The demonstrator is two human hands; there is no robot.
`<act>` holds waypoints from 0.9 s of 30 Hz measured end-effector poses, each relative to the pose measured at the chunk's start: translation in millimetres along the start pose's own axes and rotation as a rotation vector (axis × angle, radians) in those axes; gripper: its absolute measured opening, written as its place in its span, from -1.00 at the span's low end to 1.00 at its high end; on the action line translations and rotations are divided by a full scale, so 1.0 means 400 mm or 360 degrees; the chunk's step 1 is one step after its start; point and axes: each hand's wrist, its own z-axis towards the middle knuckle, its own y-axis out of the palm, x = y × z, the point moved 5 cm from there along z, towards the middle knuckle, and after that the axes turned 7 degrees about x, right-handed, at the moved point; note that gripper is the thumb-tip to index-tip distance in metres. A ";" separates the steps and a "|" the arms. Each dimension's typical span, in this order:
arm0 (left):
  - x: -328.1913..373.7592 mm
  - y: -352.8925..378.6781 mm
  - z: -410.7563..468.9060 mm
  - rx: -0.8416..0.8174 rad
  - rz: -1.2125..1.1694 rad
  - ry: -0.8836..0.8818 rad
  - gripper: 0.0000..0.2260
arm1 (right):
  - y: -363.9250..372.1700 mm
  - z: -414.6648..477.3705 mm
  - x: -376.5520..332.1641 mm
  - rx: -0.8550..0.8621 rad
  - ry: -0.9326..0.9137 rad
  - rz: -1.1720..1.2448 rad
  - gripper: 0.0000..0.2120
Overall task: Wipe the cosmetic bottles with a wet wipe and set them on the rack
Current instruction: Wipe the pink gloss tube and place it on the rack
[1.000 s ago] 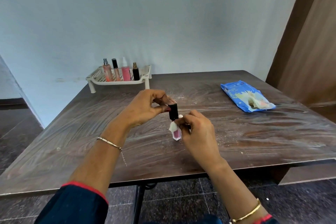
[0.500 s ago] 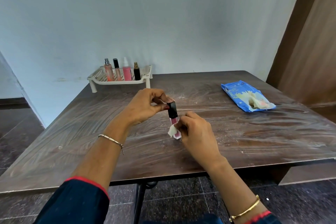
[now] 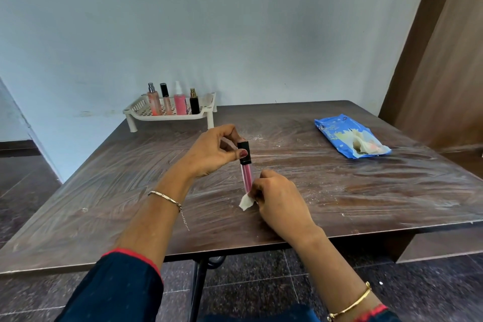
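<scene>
A slim pink tube with a black cap (image 3: 246,174) stands nearly upright above the middle of the brown table (image 3: 130,191). My left hand (image 3: 213,153) pinches its black cap between thumb and fingers. My right hand (image 3: 278,197) holds a small white wet wipe (image 3: 246,202) wrapped around the tube's lower end, so the bottom of the tube is hidden. A cream plastic rack (image 3: 146,111) stands at the table's far left edge, against the wall. Several bottles (image 3: 180,100) stand upright on the rack.
A blue pack of wet wipes (image 3: 337,133) lies on the far right of the table, with a wipe sticking out of its opening. A wooden panel rises beyond the table's right side. The tabletop shows white smears and specks.
My right hand has slid the wipe down the tube, from just under the cap to its lower end, uncovering the pink body. My left hand keeps its hold on the cap.
</scene>
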 end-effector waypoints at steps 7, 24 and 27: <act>-0.029 -0.020 -0.015 0.0107 -0.0187 -0.0088 -0.79 | 0.001 -0.001 0.029 -0.0065 0.0048 0.0151 -0.83; -0.022 -0.038 -0.032 0.0064 -0.0285 0.0022 -0.75 | -0.041 0.114 -0.034 0.0547 0.0402 0.1039 -0.87; -0.033 -0.045 -0.038 0.0106 -0.0251 0.0028 -0.76 | -0.021 0.094 -0.040 0.0518 0.0313 0.0857 -0.89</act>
